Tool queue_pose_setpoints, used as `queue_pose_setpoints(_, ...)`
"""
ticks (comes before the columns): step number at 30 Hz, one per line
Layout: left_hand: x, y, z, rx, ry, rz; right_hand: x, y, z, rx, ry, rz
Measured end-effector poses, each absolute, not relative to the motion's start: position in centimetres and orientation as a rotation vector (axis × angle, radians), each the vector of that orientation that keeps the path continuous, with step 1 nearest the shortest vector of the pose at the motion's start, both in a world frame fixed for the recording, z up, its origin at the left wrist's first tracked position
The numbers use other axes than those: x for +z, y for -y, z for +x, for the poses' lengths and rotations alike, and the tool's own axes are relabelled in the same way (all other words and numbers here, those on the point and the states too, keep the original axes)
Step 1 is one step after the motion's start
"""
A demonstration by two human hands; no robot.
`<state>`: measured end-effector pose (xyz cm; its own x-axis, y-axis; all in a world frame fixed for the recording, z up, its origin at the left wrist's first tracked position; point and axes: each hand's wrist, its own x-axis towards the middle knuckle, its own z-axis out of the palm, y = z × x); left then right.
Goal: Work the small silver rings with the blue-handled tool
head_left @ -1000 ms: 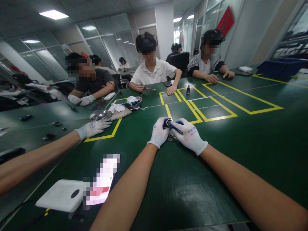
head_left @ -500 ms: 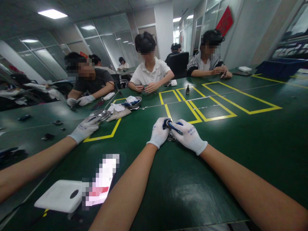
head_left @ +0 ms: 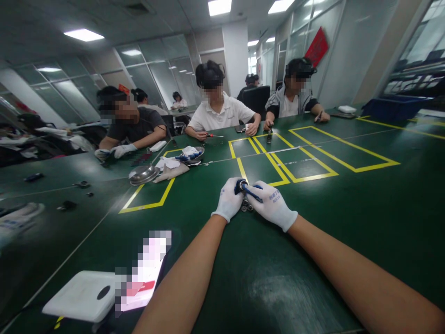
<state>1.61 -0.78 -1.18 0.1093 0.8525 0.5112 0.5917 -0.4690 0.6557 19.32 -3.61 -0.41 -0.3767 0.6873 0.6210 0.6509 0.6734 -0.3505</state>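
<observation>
On the glossy green desk (head_left: 285, 287), with a white box (head_left: 79, 297) at near left, the left hand (head_left: 227, 200) is closed around a small round part (head_left: 242, 186), and the right hand (head_left: 273, 202) has its fingers brought together at the rim, though what they pinch one cannot tell. The smooth gloves could let the part slip, and it might then scatter the loose metal pieces (head_left: 246, 207) just under the hands. Beyond are yellow tape outlines (head_left: 314, 177), seated co-workers (head_left: 222, 110) and, farthest, glass partitions (head_left: 170, 69).

Gloves (head_left: 227, 206) on both hands (head_left: 269, 204) are white with blue lettering (head_left: 276, 198), the table (head_left: 347, 222) green.
</observation>
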Motion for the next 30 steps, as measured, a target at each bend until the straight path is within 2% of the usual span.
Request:
queue_pose_setpoints(19, -1.2, 0.8, 1.4, 1.269, -1.432, 2.126, -0.1, 3.7, 19.0, 0.111, 2.141, -1.180)
queue_pose_setpoints(30, -0.9, 2.7, 1.0, 1.308, -1.475, 2.046, 0.0, 4.6, 18.8, 0.112, 2.178, -1.084)
